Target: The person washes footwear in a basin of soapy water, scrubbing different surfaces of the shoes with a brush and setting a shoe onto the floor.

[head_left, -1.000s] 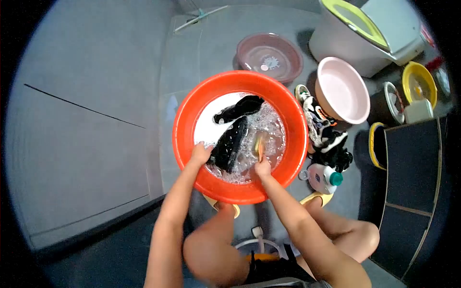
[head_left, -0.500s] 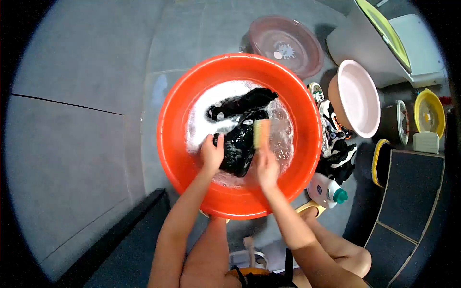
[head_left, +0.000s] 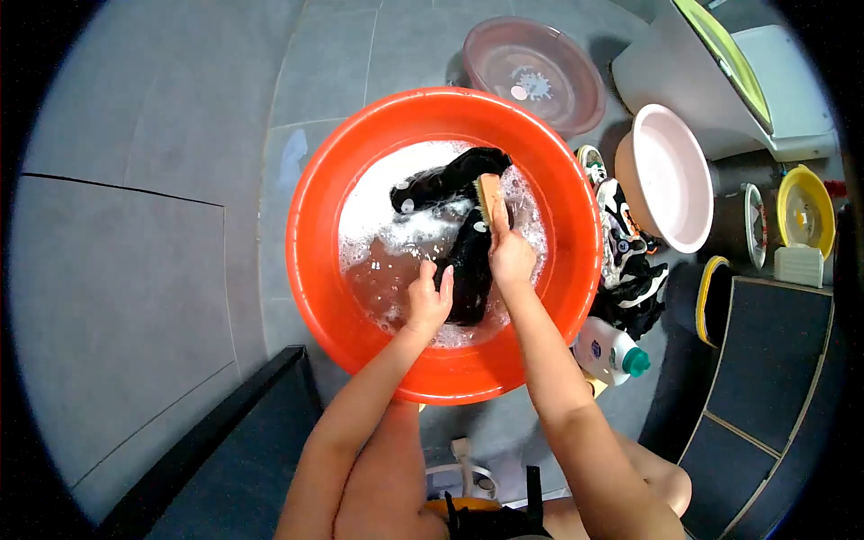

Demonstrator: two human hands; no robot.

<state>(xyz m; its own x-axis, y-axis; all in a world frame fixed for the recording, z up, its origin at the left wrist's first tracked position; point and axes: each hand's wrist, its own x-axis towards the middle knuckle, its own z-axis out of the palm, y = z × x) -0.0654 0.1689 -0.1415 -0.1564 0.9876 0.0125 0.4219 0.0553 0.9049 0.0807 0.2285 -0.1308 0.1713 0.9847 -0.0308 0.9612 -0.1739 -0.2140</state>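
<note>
The right hand [head_left: 513,257] grips the brush [head_left: 491,200]; the left hand [head_left: 429,299], half open, touches the shoe [head_left: 470,274] in the basin [head_left: 309,270]. If this light touch slips, brushing may push the shoe away.

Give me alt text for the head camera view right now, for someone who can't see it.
A person's right hand holds a brush over wet black items in a red tub of soapy water, with the left hand at the nearer item's edge. Right of the tub are shoes, a white bottle and a pink basin.
</note>
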